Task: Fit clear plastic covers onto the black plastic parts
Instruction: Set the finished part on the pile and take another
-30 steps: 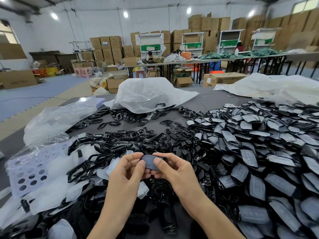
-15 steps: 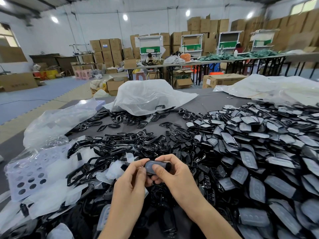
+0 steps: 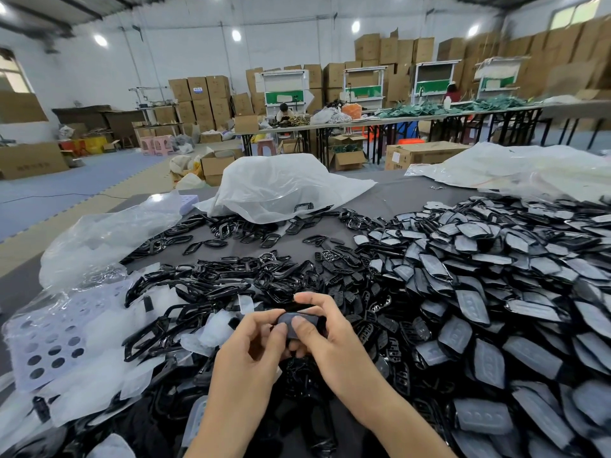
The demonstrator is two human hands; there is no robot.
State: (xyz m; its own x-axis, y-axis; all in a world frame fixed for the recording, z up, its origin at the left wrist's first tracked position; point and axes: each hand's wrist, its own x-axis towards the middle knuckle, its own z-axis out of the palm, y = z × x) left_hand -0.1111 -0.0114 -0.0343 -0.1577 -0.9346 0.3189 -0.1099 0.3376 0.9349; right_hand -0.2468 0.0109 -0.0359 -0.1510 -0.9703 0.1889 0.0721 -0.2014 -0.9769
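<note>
The left hand (image 3: 251, 348) and the right hand (image 3: 334, 338) meet low in the middle of the view, above the grey surface (image 3: 406, 196). Between them they hold one small black plastic part (image 3: 295, 320) with a greyish clear plastic cover lying over its upper face. Both thumbs press down on that face side by side. The right hand's fingers (image 3: 319, 300) curl over the far edge of the part, and the left hand's fingers are tucked beneath it, so both hands are grasping it. Whether the cover is fully seated cannot be told. To the right, a broad heap of covered black parts (image 3: 479, 292) spreads across the surface to the edge of the view. Just beyond the hands lies a tangle of open black plastic frames (image 3: 231, 285). Loose translucent plastic covers (image 3: 211, 333) are scattered at the left among more frames. Farther left, a pale purple perforated tray (image 3: 46, 345) lies under crumpled clear sheeting. A large white plastic bag (image 3: 281, 186) is mounded at the far side of the surface, with a few frames at its lower edge. Stacked brown cardboard boxes (image 3: 201, 97) line the back wall of the hall, behind long tables.
</note>
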